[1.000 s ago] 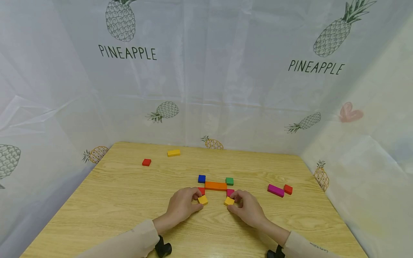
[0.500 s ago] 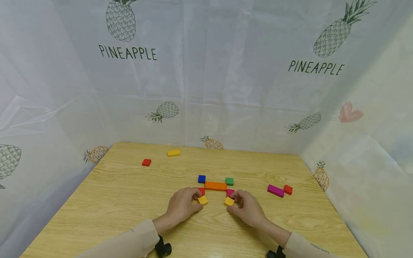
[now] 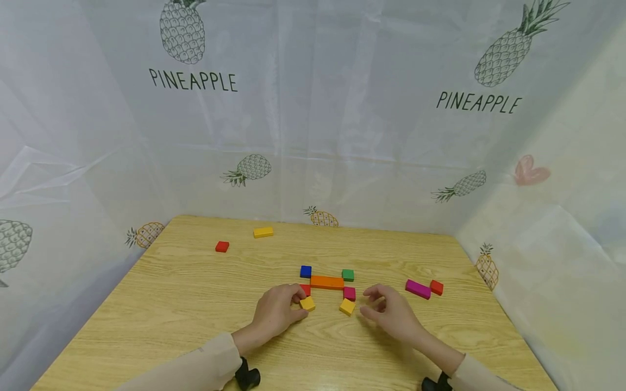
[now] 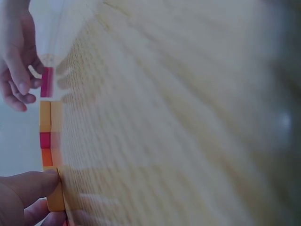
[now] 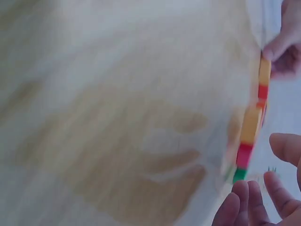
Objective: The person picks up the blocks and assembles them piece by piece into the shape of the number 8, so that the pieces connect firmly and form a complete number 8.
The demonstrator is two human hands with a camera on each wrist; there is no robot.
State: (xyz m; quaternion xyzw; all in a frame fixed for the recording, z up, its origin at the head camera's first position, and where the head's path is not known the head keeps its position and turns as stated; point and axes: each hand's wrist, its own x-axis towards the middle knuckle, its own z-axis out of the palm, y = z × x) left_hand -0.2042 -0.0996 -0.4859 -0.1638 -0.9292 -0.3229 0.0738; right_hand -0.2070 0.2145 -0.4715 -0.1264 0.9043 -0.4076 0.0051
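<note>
My left hand [image 3: 277, 309] pinches a yellow block [image 3: 307, 303] between thumb and fingers, low on the table and just below a red block [image 3: 305, 289]. To the right lies a second yellow block [image 3: 347, 307], set at a slant under a magenta block [image 3: 349, 294]. A small gap separates that block from my right hand [image 3: 391, 315], whose fingers are loosely bent with nothing between them. Above, an orange bar [image 3: 327, 282] lies crosswise, with a blue block [image 3: 306, 271] at its upper left and a green block [image 3: 348, 275] at its upper right.
On the wooden table [image 3: 195, 304], a magenta bar [image 3: 418, 289] lies by a red block [image 3: 437, 287] at the right. Farther back on the left are another red block [image 3: 222, 246] and a yellow bar [image 3: 263, 232]. Pineapple-printed sheeting [image 3: 332, 119] rises around the table edges.
My right hand has let go of the right yellow block and drawn back to the right. That block stays on the table. My left hand has kept its place and hold.
</note>
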